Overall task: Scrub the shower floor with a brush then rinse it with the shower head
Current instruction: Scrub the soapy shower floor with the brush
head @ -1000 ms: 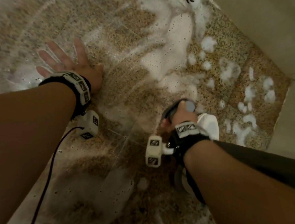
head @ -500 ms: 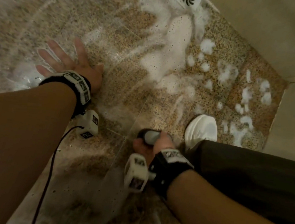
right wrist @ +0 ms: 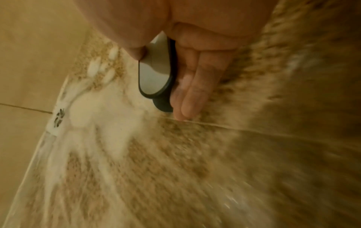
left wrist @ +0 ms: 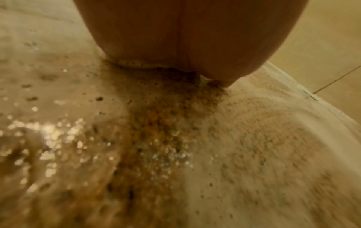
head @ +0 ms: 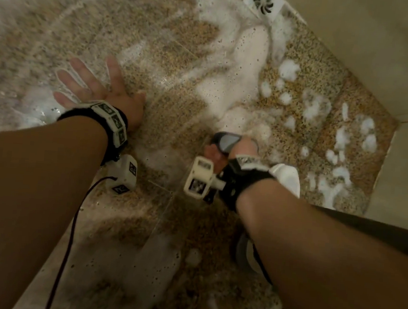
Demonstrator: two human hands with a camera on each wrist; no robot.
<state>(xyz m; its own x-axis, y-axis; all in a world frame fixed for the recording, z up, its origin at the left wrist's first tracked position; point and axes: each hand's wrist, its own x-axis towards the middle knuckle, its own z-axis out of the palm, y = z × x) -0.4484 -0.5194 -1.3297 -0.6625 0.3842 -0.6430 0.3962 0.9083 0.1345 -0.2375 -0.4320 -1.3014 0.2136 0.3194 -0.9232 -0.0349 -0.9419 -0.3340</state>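
My right hand (head: 235, 152) grips a scrub brush (head: 226, 141) with a grey top and dark rim, held down on the speckled brown shower floor (head: 167, 106) near the middle. In the right wrist view the brush (right wrist: 156, 74) sits between thumb and fingers (right wrist: 191, 92), its bristles hidden. My left hand (head: 93, 85) lies flat on the wet floor at the left, fingers spread and straight. White foam (head: 236, 78) streaks the floor beyond the brush. The left wrist view shows only my palm (left wrist: 185, 38) pressed on the wet floor (left wrist: 156, 138).
A white square drain cover (head: 263, 1) sits at the far corner by the beige wall (head: 368, 45). Foam clumps (head: 342, 139) dot the floor at the right. A white shoe (head: 287, 179) stands beside my right wrist. A cable (head: 74, 217) hangs from the left wrist camera.
My right hand pulled the brush back toward me, then pushed it forward again to near the foam. The left hand stayed flat in place.
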